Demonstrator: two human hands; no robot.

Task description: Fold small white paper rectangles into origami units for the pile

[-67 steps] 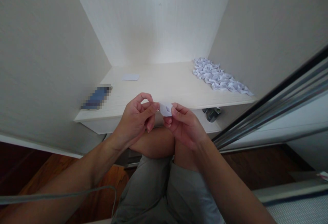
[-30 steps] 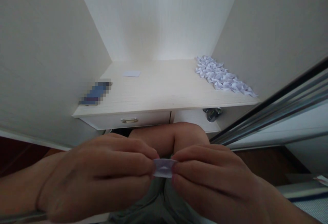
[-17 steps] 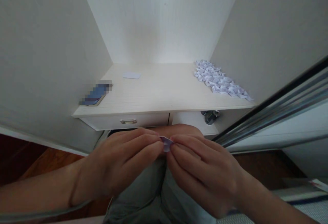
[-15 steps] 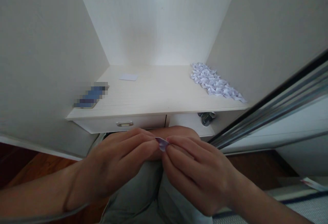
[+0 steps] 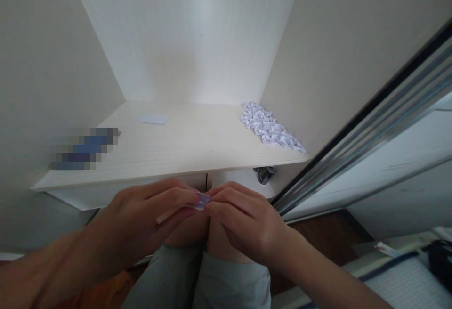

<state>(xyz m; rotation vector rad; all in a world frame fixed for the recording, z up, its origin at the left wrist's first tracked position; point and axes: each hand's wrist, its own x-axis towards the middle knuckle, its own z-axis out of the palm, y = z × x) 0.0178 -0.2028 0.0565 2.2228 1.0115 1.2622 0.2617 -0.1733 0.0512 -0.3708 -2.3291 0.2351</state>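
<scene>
A small piece of folded white paper point(image 5: 202, 201) is stretched between my two hands above my knees. My left hand point(image 5: 151, 215) pinches one end of it between thumb and fingers. The other end is gripped by the fingertips of my right hand point(image 5: 243, 219). Much of the paper is hidden by the fingers. Along the right wall of the white shelf point(image 5: 190, 149) lies a pile of small folded paper pieces point(image 5: 266, 125). A flat white paper slip point(image 5: 153, 119) rests toward the shelf's back left.
A blurred-out, phone-like object point(image 5: 86, 149) lies at the shelf's left end. Below the shelf, a dark can point(image 5: 265, 174) stands in an open compartment. Metal sliding-door rails point(image 5: 353, 125) run diagonally on the right. A black item point(image 5: 441, 259) sits at the lower right edge.
The view has swung, so the shelf and its things appear further left and lower. Both hands still hold the paper, whose angle between the fingers has changed slightly.
</scene>
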